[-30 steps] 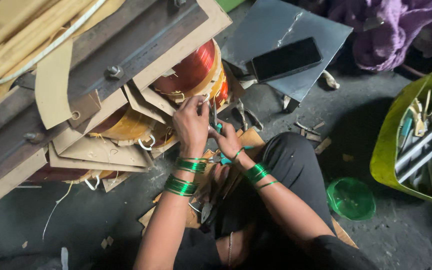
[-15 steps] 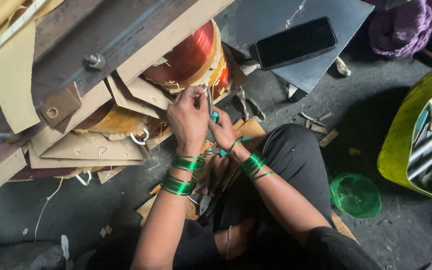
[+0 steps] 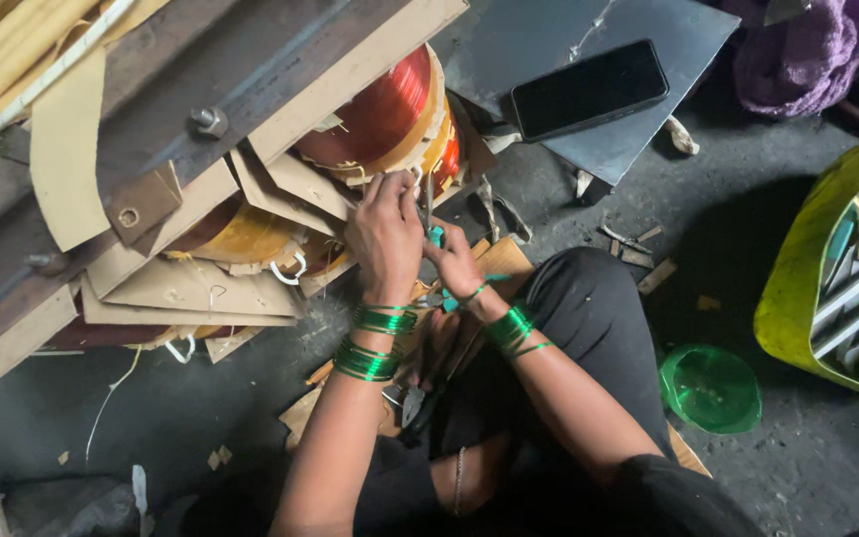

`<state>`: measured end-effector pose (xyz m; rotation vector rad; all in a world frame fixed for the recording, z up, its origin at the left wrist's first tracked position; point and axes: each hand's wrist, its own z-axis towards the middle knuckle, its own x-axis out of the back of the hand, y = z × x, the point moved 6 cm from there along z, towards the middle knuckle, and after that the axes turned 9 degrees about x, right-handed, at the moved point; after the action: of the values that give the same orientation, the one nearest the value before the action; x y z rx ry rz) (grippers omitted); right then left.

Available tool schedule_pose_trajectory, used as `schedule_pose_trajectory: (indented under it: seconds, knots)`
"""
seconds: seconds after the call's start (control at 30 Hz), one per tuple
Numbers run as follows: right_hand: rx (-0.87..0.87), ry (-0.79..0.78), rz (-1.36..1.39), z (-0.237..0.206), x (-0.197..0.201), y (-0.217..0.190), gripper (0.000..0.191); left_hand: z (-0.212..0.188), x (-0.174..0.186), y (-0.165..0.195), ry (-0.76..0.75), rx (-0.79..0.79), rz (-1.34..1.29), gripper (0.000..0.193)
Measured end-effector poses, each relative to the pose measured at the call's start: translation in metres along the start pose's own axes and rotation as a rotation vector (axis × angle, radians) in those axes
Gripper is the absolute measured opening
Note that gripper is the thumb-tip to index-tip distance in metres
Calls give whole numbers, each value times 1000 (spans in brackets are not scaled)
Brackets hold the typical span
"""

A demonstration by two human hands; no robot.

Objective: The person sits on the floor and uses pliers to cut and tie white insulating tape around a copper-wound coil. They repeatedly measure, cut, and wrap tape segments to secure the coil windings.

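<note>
A: Left hand (image 3: pixel 385 234)?
B: Fingers curled narrow, fingertips pressed to the edge of the copper coil (image 3: pixel 382 109), right by a thin metal tool (image 3: pixel 429 199) that stands upright between both hands. Can't tell if the left actually pinches the tool.

A: Right hand (image 3: pixel 457 264)?
B: Closed around the tool's teal handle (image 3: pixel 435 237), just below and beside the left hand, knuckles nearly touching it.

A: The coil, looks?
B: Shiny orange-red wire wound tight, tan cardboard flaps (image 3: pixel 260 184) fanned round it, a second yellowish coil (image 3: pixel 251 234) further left of the hands.

A: Where against the hands?
B: Directly above the left fingertips, touching; up and left of the right hand.

A: Wrists?
B: Stacks of green bangles (image 3: pixel 380 338) on the left one, and more on the right.

A: Further out?
B: Pliers (image 3: pixel 412 403) on the floor below the left wrist. Black phone (image 3: pixel 589 88) on a grey sheet (image 3: pixel 668 40) up and right of the hands. Green bowl (image 3: pixel 710 388) down right, well apart. Yellow-green tub (image 3: pixel 797 288) of tools far right. Metal beam with bolt (image 3: pixel 209 121) up left.
</note>
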<state>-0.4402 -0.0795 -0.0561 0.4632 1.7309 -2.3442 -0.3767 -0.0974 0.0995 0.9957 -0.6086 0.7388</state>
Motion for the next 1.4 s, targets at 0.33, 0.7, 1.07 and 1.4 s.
schedule_pose_trajectory:
  seconds: [0.33,0.7,1.07,1.4]
  knots:
    - [-521,241,-177,-59,10,21,28,4,-26,16,-50,16,421,12]
    - [-328,479,294,-74,-16,5,24,-12,1,14,157,-195,400,28]
    - [309,-624,-1022,-124,-112,-16,61,-169,157,-101,106,157,4,55]
    - [1129,-225,-1312,20,-209,-292,85,-14,319,-94,354,-326,268,62]
